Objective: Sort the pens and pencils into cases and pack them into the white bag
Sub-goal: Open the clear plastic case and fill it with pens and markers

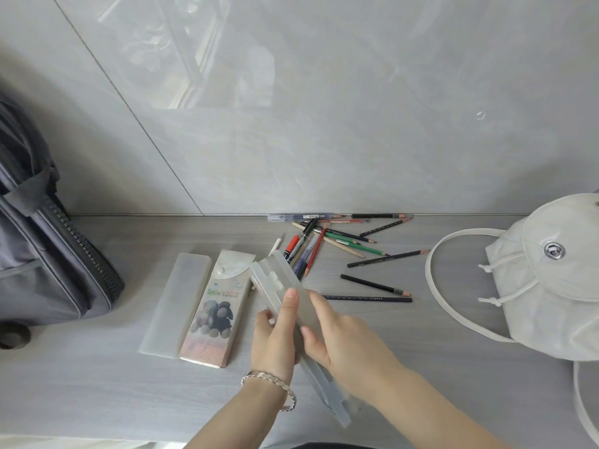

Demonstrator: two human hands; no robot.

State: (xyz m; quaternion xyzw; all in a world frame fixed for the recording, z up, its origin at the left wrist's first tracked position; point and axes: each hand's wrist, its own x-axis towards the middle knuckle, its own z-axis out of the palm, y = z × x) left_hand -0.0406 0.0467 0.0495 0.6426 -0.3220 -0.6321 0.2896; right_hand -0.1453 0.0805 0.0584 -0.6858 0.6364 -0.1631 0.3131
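Frosted plastic case (266, 269), gripped on edge above the table (437, 361) by both the left hand (275, 335) and right hand (340, 338), wants thumbing open at its clasp (276, 281), then laying flat beside the loose pens and pencils (327, 244), with the bag (551, 286) well right.

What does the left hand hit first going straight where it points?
Left hand: likely the pen and pencil pile; the clear case it grips leads, height unclear.

The printed pencil case (210, 306) reads "Smile's"; the markings on the pens (303, 244) are too small to read.
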